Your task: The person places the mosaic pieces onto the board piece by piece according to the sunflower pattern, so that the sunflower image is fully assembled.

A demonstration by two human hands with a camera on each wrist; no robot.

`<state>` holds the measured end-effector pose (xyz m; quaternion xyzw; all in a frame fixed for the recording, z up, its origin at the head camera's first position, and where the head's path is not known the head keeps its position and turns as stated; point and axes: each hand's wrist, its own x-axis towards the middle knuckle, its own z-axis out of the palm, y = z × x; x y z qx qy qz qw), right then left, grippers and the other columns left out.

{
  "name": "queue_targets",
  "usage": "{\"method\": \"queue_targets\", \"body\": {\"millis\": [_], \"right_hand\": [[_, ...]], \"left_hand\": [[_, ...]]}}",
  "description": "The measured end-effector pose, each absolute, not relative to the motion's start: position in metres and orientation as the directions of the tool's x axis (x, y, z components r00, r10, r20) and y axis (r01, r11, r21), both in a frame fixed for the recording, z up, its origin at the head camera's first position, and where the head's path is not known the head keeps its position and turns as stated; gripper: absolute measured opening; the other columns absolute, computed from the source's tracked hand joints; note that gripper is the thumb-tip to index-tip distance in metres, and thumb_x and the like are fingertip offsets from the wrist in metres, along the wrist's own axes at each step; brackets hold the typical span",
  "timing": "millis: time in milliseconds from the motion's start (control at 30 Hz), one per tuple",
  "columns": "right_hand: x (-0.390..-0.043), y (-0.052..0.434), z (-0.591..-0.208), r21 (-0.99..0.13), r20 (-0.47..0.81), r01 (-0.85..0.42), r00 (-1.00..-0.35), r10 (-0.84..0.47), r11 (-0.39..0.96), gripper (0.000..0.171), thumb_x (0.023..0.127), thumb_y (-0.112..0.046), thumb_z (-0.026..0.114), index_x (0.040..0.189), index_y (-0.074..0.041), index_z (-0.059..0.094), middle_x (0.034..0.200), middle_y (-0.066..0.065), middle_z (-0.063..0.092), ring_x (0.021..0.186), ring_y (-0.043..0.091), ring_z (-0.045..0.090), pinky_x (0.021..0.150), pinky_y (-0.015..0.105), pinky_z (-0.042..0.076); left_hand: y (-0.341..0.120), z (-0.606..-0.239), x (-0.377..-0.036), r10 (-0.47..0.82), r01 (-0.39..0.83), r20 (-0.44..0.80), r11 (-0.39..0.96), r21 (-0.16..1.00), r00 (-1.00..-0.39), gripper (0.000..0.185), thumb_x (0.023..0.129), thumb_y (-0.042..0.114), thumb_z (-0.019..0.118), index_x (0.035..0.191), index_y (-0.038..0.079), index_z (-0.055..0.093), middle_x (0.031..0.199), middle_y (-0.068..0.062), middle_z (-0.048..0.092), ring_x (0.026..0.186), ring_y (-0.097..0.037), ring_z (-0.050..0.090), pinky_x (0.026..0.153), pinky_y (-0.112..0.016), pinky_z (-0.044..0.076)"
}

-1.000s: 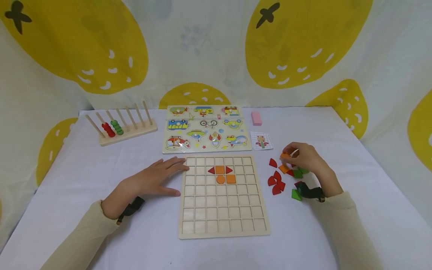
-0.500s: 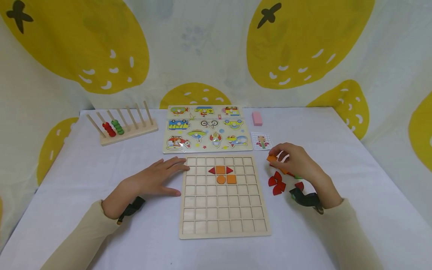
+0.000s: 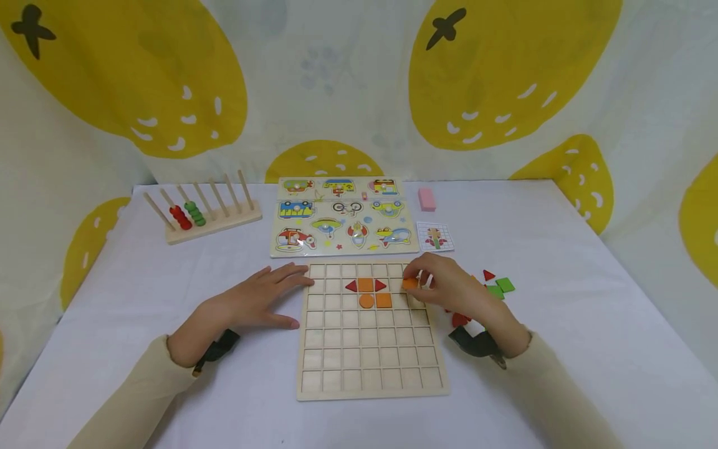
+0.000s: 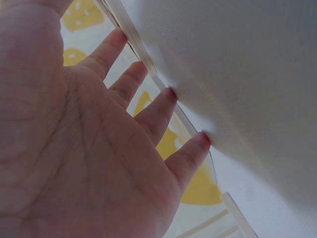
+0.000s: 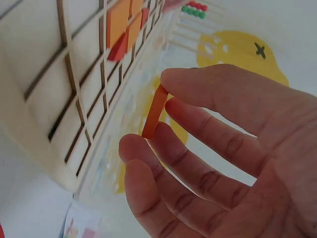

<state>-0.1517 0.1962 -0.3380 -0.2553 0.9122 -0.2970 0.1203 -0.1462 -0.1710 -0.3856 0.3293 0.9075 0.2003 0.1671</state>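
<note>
In the head view, a wooden grid board [image 3: 353, 376] lies on the table. An orange square [image 3: 366, 285] sits between two red triangles on it; an orange circle [image 3: 366, 301] and a second orange square [image 3: 384, 300] lie just below. My right hand [image 3: 449, 287] is over the board's upper right cells, pinching an orange tile [image 3: 411, 284] between thumb and fingers; the right wrist view shows that orange tile [image 5: 155, 113] edge-on. My left hand [image 3: 255, 299] rests at the board's left edge with its fingers spread, fingertips touching the rim.
Green tiles [image 3: 495, 291] and red pieces [image 3: 460, 320] lie right of the board, partly hidden by my right arm. Behind stand a vehicle puzzle [image 3: 342, 249], a pattern card [image 3: 435, 237], a pink block [image 3: 427, 199] and a peg rack [image 3: 213, 230] with red and green beads.
My right hand has picked up the orange tile from the loose pieces and carried it left over the board. The left hand stays where it was.
</note>
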Motion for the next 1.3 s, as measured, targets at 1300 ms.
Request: {"method": "queue_targets", "body": {"millis": [1300], "right_hand": [[-0.153, 0.113, -0.361, -0.55, -0.163, -0.508, -0.713, -0.681, 0.663, 0.01, 0.088, -0.008, 0.072, 0.097, -0.009, 0.069, 0.095, 0.0, 0.059, 0.085, 0.014, 0.052, 0.077, 0.026, 0.046]], "left_hand": [[-0.17, -0.392, -0.147, 0.662, 0.534, -0.182, 0.712, 0.456, -0.727, 0.075, 0.084, 0.05, 0.072, 0.147, 0.024, 0.039, 0.159, -0.006, 0.027, 0.147, -0.03, 0.022, 0.116, -0.061, 0.014]]}}
